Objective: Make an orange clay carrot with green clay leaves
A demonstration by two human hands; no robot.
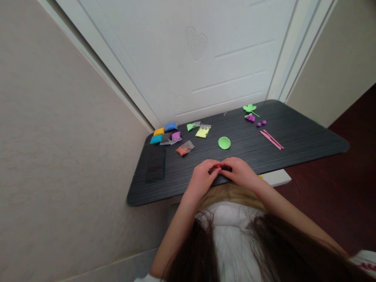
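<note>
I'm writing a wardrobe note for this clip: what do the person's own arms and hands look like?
The left hand and right hand are ungloved, with no jewellery visible. The left forearm and right forearm are uncovered. The left sleeve shows as a white sliver; the right sleeve is white with red markings.

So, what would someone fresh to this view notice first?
Probably the green disc, bright against the dark table just past the right hand. Next, perhaps, the colourful packets toward the table's far left, and the green clover shape with purple balls near it toward the far right.
</note>
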